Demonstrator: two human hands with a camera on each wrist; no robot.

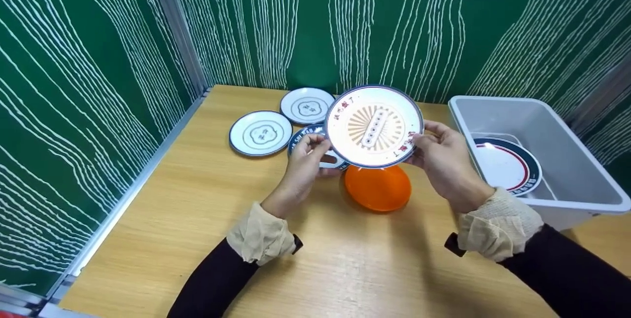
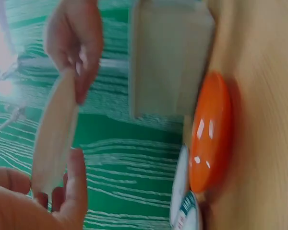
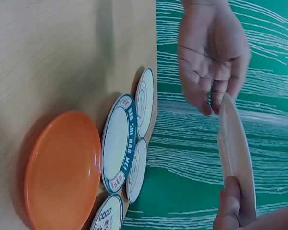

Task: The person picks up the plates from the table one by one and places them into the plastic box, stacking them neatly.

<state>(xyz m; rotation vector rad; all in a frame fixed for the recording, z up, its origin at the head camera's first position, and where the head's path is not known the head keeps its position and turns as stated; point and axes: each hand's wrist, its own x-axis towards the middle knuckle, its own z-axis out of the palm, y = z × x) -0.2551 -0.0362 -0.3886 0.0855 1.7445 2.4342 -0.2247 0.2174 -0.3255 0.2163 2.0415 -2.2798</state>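
Observation:
A white plate (image 1: pixel 374 125) with a blue rim, a brown sunburst and red characters is held up above the table, its decorated face towards the head camera. My left hand (image 1: pixel 301 172) pinches its left edge between thumb and fingers. At the opposite edge, my right hand (image 1: pixel 449 165) grips it with the thumb on the face. Below lies an orange plate (image 1: pixel 379 192). Behind the left hand, a dark-rimmed plate (image 3: pixel 116 143) is partly covered in the head view. Two white plates with blue line patterns, a left one (image 1: pixel 261 133) and a farther one (image 1: pixel 308 106), lie beside it.
A grey plastic bin (image 1: pixel 572 203) stands at the right, with a dark-rimmed plate (image 1: pixel 503 165) tilted inside. One more plate (image 3: pixel 108 215) shows partly in the right wrist view. Green walls (image 1: pixel 310 71) with white wavy lines bound the wooden table (image 1: pixel 197 199).

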